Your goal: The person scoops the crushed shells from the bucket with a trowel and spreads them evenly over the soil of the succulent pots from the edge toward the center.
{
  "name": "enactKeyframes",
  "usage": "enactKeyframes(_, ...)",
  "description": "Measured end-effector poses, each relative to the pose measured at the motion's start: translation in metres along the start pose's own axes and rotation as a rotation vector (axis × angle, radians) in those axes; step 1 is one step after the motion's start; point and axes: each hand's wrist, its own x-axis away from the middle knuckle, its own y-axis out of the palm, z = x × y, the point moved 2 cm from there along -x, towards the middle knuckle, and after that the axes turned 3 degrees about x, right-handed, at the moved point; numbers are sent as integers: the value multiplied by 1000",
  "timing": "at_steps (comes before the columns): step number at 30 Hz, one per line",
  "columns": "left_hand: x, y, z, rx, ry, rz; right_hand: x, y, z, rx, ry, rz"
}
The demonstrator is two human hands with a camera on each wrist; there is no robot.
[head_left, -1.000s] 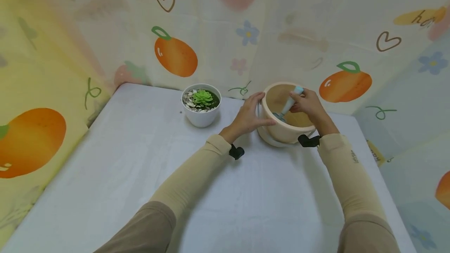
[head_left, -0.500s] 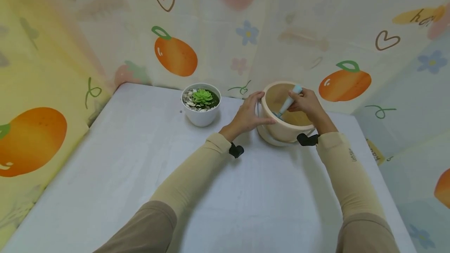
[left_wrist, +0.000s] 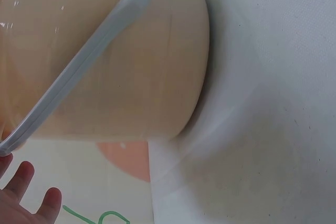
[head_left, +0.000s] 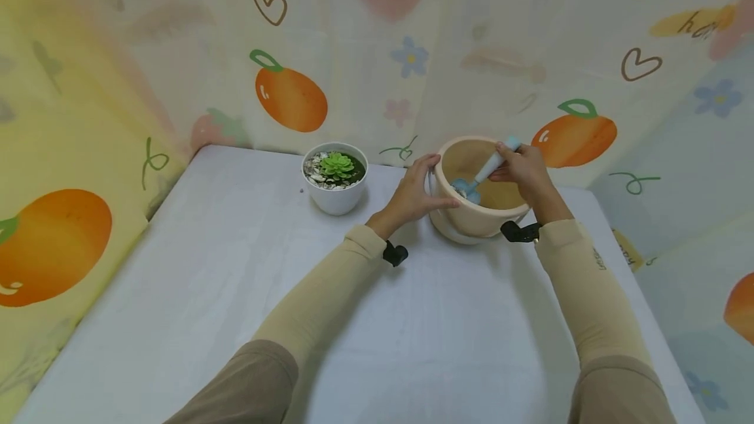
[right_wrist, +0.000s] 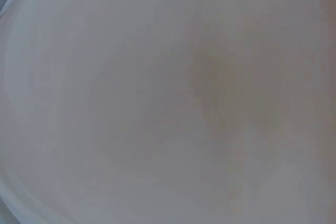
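Observation:
A beige bucket (head_left: 480, 220) stands upright at the back right of the table. My left hand (head_left: 408, 196) holds its left side, thumb along the near rim and fingers at the far side of the rim. In the left wrist view, the bucket's pale grey carrying handle (left_wrist: 79, 72) slants down its wall, and my spread fingers (left_wrist: 50, 203) show at lower left. My right hand (head_left: 524, 170) grips a small light-blue shovel (head_left: 490, 166) by its handle, its scoop tilted down inside the bucket. Whitish bits seem to lie on the scoop. The right wrist view shows only a blurred pale surface.
Left of the bucket stands a white pot (head_left: 337, 200) with a green succulent (head_left: 337, 165), dark soil and pale pebbles. A white cloth (head_left: 377, 332) covers the table. Fruit-printed cloth (head_left: 353, 38) hangs directly behind the bucket and at both sides.
Inside the bucket, my right hand has moved slightly right with the shovel, and the scoop has come up into clearer view. My left hand has stayed on the bucket. The view has shifted slightly.

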Motion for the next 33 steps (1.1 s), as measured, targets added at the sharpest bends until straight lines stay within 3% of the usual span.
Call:
enactKeyframes(10, -4, -2, 2, -8, 30, 25, 7, -12, -9, -136, -9, 25)
enactKeyframes(19, 0, -2, 2, -4, 29, 29, 8, -16, -6, -260, 0, -29)
enactKeyframes(33, 1, 0, 0, 17, 30, 18, 9, -19, -5, -359, 21, -50)
